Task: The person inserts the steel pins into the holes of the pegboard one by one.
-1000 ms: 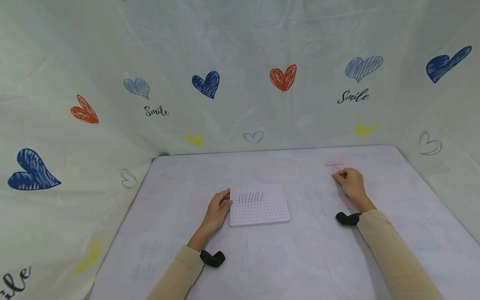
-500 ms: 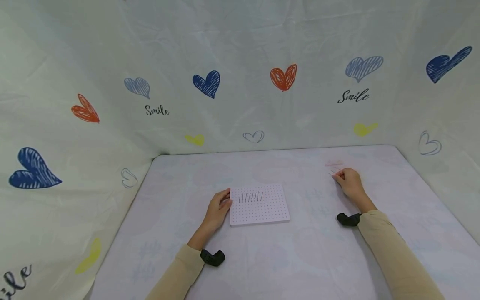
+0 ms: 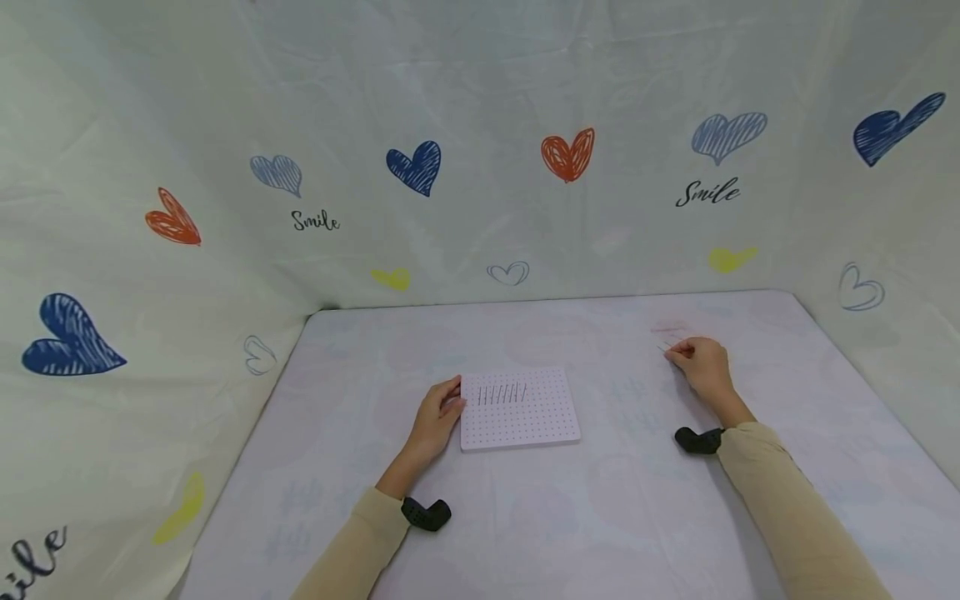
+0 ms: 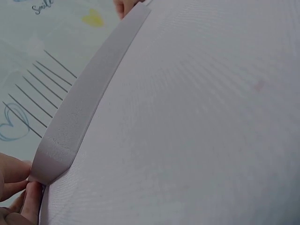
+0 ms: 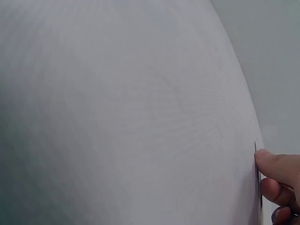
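Observation:
A pale pink pegboard (image 3: pixel 525 421) lies flat at the middle of the table, with a short row of several thin dark pins (image 3: pixel 501 393) standing in its far rows. My left hand (image 3: pixel 437 417) grips the board's left edge, and its fingertips (image 4: pixel 18 187) pinch the board's corner (image 4: pixel 49 161) in the left wrist view. My right hand (image 3: pixel 699 364) rests on the table to the right, its fingertips (image 5: pixel 274 180) pinching a thin loose pin (image 5: pixel 256 161). A few more loose pins (image 3: pixel 664 342) lie just beyond that hand.
The table (image 3: pixel 615 500) wears a pale printed cloth. A sheet with hearts and "Smile" lettering (image 3: pixel 480 167) walls it in at the back and both sides. A faint reddish smudge (image 3: pixel 670 327) marks the cloth near the loose pins.

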Tool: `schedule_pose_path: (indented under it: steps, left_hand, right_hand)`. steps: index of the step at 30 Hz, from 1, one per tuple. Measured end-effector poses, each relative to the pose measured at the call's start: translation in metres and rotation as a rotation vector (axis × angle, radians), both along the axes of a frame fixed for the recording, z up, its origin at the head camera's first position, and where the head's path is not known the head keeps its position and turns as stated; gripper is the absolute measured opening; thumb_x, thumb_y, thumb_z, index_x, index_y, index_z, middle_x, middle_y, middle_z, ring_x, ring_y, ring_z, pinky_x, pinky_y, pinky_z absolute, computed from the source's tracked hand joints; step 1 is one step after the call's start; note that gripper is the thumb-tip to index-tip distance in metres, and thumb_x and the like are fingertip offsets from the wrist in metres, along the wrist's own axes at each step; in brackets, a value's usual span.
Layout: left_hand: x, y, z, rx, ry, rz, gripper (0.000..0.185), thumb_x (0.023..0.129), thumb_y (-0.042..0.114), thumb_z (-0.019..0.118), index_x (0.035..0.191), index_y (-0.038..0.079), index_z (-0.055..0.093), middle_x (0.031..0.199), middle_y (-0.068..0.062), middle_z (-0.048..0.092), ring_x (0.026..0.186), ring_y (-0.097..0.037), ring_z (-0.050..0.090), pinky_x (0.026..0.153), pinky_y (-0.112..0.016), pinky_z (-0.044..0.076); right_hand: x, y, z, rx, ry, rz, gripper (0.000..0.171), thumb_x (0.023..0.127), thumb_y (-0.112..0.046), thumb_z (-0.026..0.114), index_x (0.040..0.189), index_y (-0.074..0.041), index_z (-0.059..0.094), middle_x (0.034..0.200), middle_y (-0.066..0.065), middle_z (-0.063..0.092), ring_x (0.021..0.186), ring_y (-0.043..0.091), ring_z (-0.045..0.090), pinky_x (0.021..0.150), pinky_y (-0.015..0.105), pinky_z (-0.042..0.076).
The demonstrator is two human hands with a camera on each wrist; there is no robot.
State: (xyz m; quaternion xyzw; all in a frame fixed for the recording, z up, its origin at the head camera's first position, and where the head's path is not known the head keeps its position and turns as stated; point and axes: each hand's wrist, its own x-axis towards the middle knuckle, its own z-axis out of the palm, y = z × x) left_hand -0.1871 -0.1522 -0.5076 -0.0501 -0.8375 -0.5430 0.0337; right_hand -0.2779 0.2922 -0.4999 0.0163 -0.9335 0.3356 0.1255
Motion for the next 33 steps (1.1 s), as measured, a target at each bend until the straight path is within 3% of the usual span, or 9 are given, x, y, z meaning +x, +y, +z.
schedule_pose_path:
  steps: [19,33]
  left_hand:
    - [-0.0005,0.0001,-0.0013,-0.003,-0.003,0.011,0.046,0.1,0.0,0.055,0.144,-0.008,0.044,0.133,-0.022,0.052,0.126,-0.033,0.05,0.109,-0.039,0.044]
    - [0.0008,0.0008,0.0,0.006,-0.008,0.012,0.046,0.1,0.0,0.055,0.144,-0.008,0.044,0.133,-0.022,0.051,0.126,-0.034,0.05,0.109,-0.039,0.044]
  right_hand:
    - [0.0019,-0.0068,-0.0006,-0.024,0.01,0.028,0.011,0.092,0.004,0.064,0.085,0.013,0.063,0.078,0.02,0.061,0.075,0.033,0.056,0.062,0.035,0.043]
    - [0.0017,-0.0068,-0.0019,0.008,-0.023,0.082,0.014,0.097,0.003,0.058,0.09,0.015,0.06,0.076,0.018,0.057,0.073,0.031,0.053,0.06,0.035,0.043]
